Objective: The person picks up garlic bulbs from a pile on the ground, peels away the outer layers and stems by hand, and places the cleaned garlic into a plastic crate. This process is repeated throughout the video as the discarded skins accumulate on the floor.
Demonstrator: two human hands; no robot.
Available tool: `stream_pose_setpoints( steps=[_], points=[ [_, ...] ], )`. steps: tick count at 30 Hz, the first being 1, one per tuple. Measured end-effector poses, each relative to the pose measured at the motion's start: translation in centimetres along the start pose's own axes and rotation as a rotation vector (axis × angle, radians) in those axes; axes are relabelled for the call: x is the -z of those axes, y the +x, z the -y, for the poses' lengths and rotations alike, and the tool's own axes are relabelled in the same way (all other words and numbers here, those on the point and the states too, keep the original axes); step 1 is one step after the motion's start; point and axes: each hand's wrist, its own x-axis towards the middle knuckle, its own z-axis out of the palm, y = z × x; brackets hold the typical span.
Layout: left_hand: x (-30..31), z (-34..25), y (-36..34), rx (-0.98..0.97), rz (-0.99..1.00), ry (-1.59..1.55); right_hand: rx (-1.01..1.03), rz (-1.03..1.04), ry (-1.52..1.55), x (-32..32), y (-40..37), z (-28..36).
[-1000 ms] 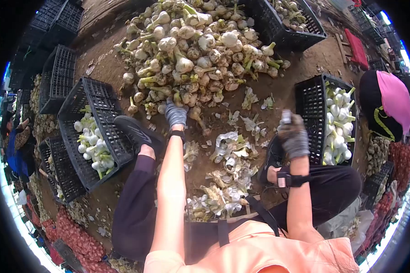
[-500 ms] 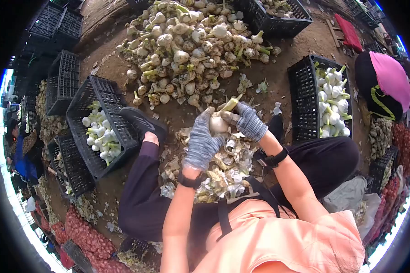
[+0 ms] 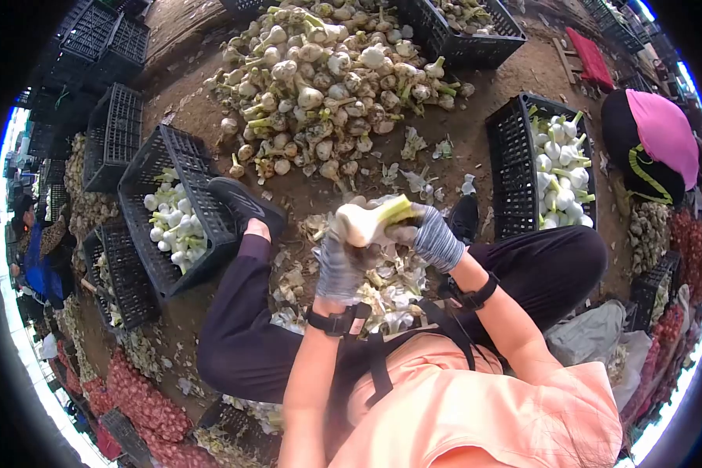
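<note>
A garlic bulb (image 3: 359, 225) with a thick pale-green stem is tilted between my two gloved hands, above the peelings. My left hand (image 3: 339, 267), smeared by motion, is closed around the bulb from below. At the stem end, my right hand (image 3: 435, 240) has its fingers curled against the garlic; the fingertips are blurred and partly hidden. Both hands wear grey gloves with bare fingertips showing on the right. Under them lie loose garlic skins (image 3: 390, 290) between my legs. A large pile of unpeeled garlic (image 3: 312, 97) lies on the ground in front.
A black crate (image 3: 181, 148) with clean white bulbs tilts at left, by my shoe. Another black crate (image 3: 508, 168) of white garlic stands at right. A third crate (image 3: 483, 51) is behind the pile. Red net sacks (image 3: 144, 398) lie lower left; a person (image 3: 43, 257) sits at far left.
The garlic has turned from bulb down and stem up to lying sideways, stem pointing right. My left hand has moved lower beneath it, and more of the bulb is exposed.
</note>
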Motion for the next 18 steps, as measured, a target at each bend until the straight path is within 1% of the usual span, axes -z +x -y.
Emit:
stream_pose_setpoints(
  steps=[2, 3, 4, 6, 7, 8, 9, 10, 11, 12, 13, 14, 15, 16, 18],
  points=[
    [-0.1, -0.6, 0.5, 0.328, -0.226, -0.054, 0.147, -0.028, -0.097, -1.2, -0.8, 0.3],
    [0.5, 0.0, 1.0, 0.445, -0.374, 0.056, 0.258, 0.006, -0.280, -1.0, -0.8, -0.3],
    [0.6, 0.3, 1.8, 0.556, -0.464, -0.019, 0.256, 0.011, -0.278, -0.9, -0.8, -0.3],
    [0.5, 1.1, 1.9, 0.389, -0.545, 0.133, 0.385, 0.026, -0.438, -0.7, -0.9, -0.3],
    [0.5, 1.3, 1.6, 0.393, -0.547, 0.132, 0.315, -0.044, -0.301, -0.4, -0.8, -1.7],
    [0.5, 1.4, 1.1, -0.094, -0.540, 0.596, 0.312, -0.044, -0.302, -0.4, -0.9, -1.4],
    [-0.1, 1.2, 0.6, -0.602, -0.488, 1.039, 0.271, -0.127, -0.174, -0.5, -0.8, -0.8],
    [-1.0, 1.0, -0.5, -0.701, -0.415, 1.018, 0.228, -0.215, -0.046, -0.6, -0.7, -0.4],
    [-2.4, 0.6, -1.0, -0.708, -0.327, 1.151, 0.247, -0.256, -0.050, -0.8, -0.7, -0.4],
    [-3.1, 0.4, -1.2, -0.712, -0.236, 1.282, 0.242, -0.262, -0.051, -0.8, -0.8, -0.2],
    [-2.8, 0.9, -1.1, -0.703, -0.233, 1.281, 0.199, -0.236, -0.093, -0.8, -1.0, 0.1],
    [-2.1, 1.6, -0.7, -0.597, -0.252, 1.261, 0.159, -0.207, -0.135, -0.9, -1.1, 0.3],
    [-1.5, 2.2, -0.2, -0.494, -0.270, 1.239, 0.189, -0.211, -0.210, -0.5, -1.1, -0.5],
    [-0.8, 2.4, 0.3, -0.491, -0.270, 1.238, 0.185, -0.212, -0.211, 0.1, -1.2, -1.0],
    [0.0, 2.0, 0.9, -0.124, -0.149, 0.699, -0.105, -0.260, 0.045, 0.6, -1.4, -0.6]
  ],
)
